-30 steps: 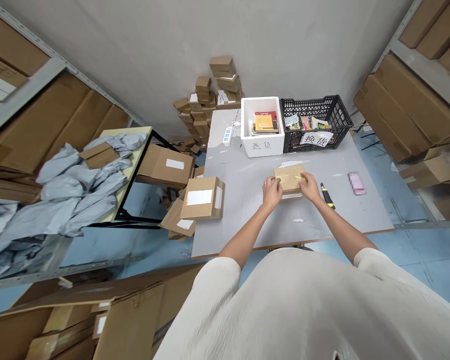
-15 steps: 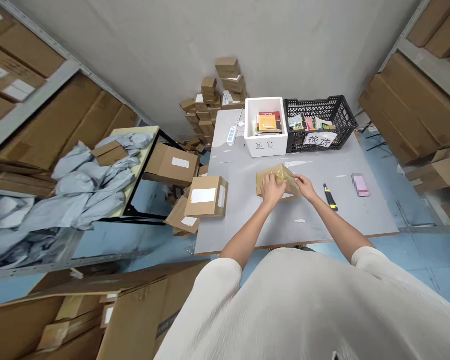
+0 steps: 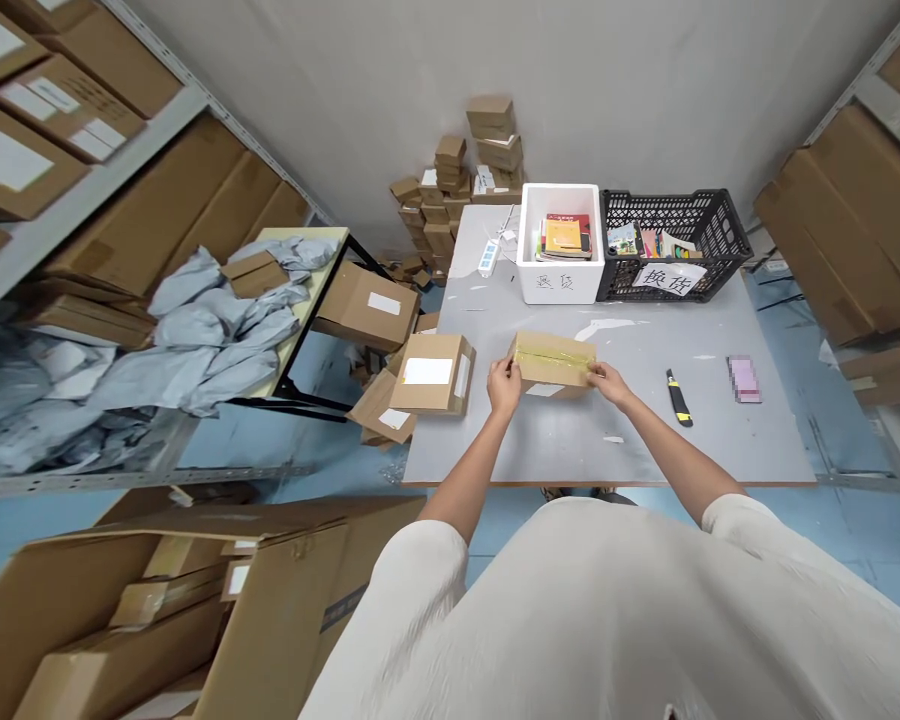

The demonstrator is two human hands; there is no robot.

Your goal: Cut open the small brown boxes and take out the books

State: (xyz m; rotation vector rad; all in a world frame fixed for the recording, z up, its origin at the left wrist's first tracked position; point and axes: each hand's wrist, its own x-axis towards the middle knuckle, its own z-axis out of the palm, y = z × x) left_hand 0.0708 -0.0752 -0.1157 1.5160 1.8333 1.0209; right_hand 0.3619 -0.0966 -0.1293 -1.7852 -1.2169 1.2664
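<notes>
A small brown cardboard box [image 3: 559,364] with shiny yellowish tape along its top and a white label on its near side is between my hands over the grey table [image 3: 465,460]. At its left end, the fingers of my left hand [image 3: 504,385] are closed on the box. My right hand [image 3: 607,384] pinches the opposite end near the top edge. To the right lies a black and yellow utility knife [image 3: 678,398], and beyond it a pink object [image 3: 744,380], partly blurred out.
A white foam bin [image 3: 560,285] and a black crate [image 3: 671,280] stand at the table's back. A labelled box [image 3: 433,373] sits at the left edge, a power strip [image 3: 489,258] behind. Grey parcels [image 3: 187,350] cover the left side table; a large open carton [image 3: 292,600] is lower left.
My left hand has moved from the top of the box to its left end. The box now sits straighter, with its tape lying flatter. The view has shifted, moving the scene rightward.
</notes>
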